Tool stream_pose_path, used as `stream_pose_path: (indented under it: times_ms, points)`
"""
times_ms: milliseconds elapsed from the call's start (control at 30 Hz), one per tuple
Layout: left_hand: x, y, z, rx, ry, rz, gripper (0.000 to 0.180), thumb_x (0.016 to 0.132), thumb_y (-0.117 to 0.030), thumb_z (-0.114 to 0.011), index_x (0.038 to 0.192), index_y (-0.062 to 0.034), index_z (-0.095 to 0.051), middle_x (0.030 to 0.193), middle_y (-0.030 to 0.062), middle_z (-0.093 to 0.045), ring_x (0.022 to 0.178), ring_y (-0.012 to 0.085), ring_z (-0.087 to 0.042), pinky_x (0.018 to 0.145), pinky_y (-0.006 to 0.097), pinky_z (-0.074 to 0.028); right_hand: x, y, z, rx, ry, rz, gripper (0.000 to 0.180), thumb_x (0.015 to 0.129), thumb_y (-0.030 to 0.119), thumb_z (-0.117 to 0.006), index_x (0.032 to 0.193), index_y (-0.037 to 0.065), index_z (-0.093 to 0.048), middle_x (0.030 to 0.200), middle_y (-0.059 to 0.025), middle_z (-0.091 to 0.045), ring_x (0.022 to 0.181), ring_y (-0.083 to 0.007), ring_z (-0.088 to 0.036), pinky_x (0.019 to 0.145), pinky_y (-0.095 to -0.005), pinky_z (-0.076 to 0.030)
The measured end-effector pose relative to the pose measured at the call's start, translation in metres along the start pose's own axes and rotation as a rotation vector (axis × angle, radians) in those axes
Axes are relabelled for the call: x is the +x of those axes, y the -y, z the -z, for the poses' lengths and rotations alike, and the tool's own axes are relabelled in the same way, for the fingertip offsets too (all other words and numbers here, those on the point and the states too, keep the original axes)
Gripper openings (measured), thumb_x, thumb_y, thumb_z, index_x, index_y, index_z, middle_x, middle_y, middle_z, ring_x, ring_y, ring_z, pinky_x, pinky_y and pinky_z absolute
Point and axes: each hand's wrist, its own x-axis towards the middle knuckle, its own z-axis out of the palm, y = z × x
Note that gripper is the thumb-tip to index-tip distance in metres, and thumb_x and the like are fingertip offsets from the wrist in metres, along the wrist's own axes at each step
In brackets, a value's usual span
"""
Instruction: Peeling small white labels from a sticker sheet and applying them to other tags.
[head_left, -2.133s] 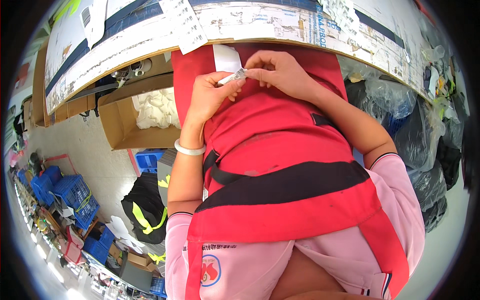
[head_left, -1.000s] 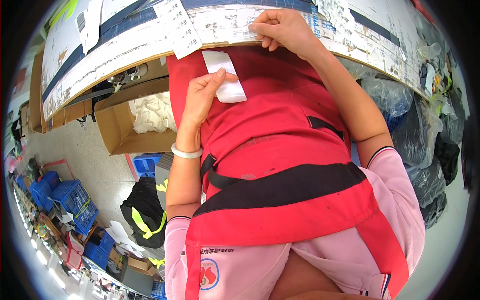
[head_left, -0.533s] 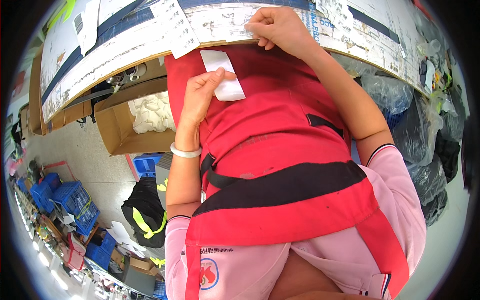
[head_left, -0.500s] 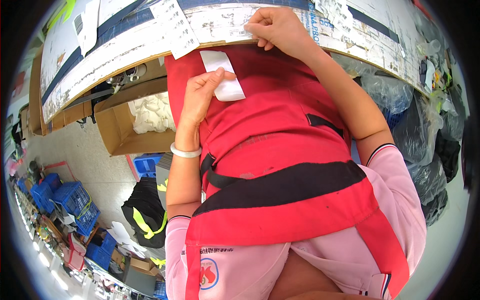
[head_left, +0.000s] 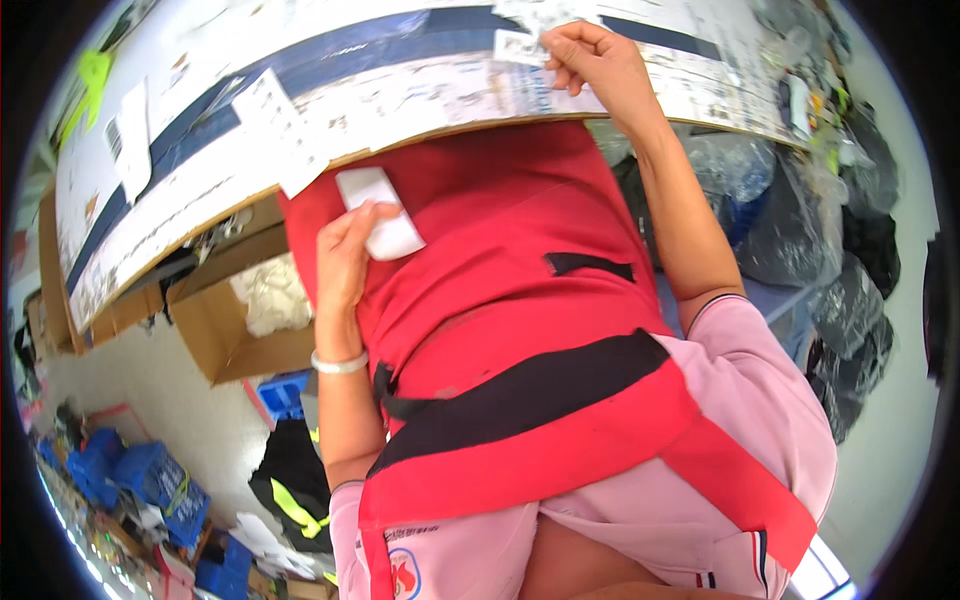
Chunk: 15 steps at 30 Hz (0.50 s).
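1. White paper strip (head_left: 396,238), head view: sits in the person's left hand (head_left: 346,252), over the red apron (head_left: 480,215), just short of the table edge. Blank face up, tilted, its lower end angling toward the person's right.
2. Left hand: thumb laid across the strip's middle, remaining fingers mostly hidden; grip narrow, strip held. Pale bracelet (head_left: 340,363) round that wrist.
3. Right hand (head_left: 606,75): raised above the table (head_left: 400,112), thumb and forefinger drawn close together, other fingers curled. Fingertips at the right edge of a small printed label (head_left: 518,47); from where I stand, cannot tell whether it is pinched or merely touched.
4. Table: white top, scuffed, dark blue bands along it. Long label sheet (head_left: 278,128) lies slantwise, lower end over the near edge, up and left of the left hand. Another white strip (head_left: 132,142) lies farther left. More printed sheets (head_left: 548,13) at the far side, just beyond the small label.
5. Below, person's left: open cardboard box (head_left: 217,335) with whitish pieces (head_left: 272,295) inside; dark cloth bundle (head_left: 285,460) with a yellow-green band; blue crates (head_left: 165,490) beyond.
6. Person's right: plastic bags (head_left: 795,235), clear and dark, heaped beside the table.
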Motion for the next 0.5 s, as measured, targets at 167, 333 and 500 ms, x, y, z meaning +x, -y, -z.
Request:
stream_pose_path:
  times_ms: [167,333,500]
  points:
    - [0.005,-0.01,-0.001,-0.063,0.073,0.057,0.024,0.094,-0.016,-0.055,0.098,0.0041,-0.067,0.091,0.0075,-0.068,0.082,0.0116,-0.062,0.074,0.023,-0.048,0.008,-0.058,0.074,-0.395,-0.227,-0.016,0.03,0.076,0.03,-0.074,0.085,0.003,-0.065,0.072,-0.0031,-0.063,0.06,-0.0102,-0.059,0.055,-0.0249,-0.046]
    - [-0.009,-0.011,0.011,-0.108,-0.001,-0.008,0.021,0.091,-0.01,-0.059,0.105,0.0047,-0.065,0.099,0.0094,-0.067,0.087,0.0132,-0.062,0.078,0.024,-0.049,0.012,-0.067,0.063,-0.716,-0.351,-0.026,0.051,0.069,0.043,-0.077,0.099,0.006,-0.061,0.07,-0.0062,-0.061,0.065,-0.0221,-0.061,0.062,-0.0329,-0.047]
    - [-0.042,-0.009,0.076,-0.472,-0.083,-0.102,0.026,0.09,-0.007,-0.058,0.114,0.0002,-0.059,0.098,0.0076,-0.064,0.082,0.0144,-0.06,0.068,0.026,-0.05,-0.001,-0.061,0.056,-0.56,-0.384,0.122,0.033,0.08,0.027,-0.071,0.107,0.01,-0.06,0.069,-0.0024,-0.06,0.063,-0.0102,-0.055,0.059,-0.0252,-0.044]
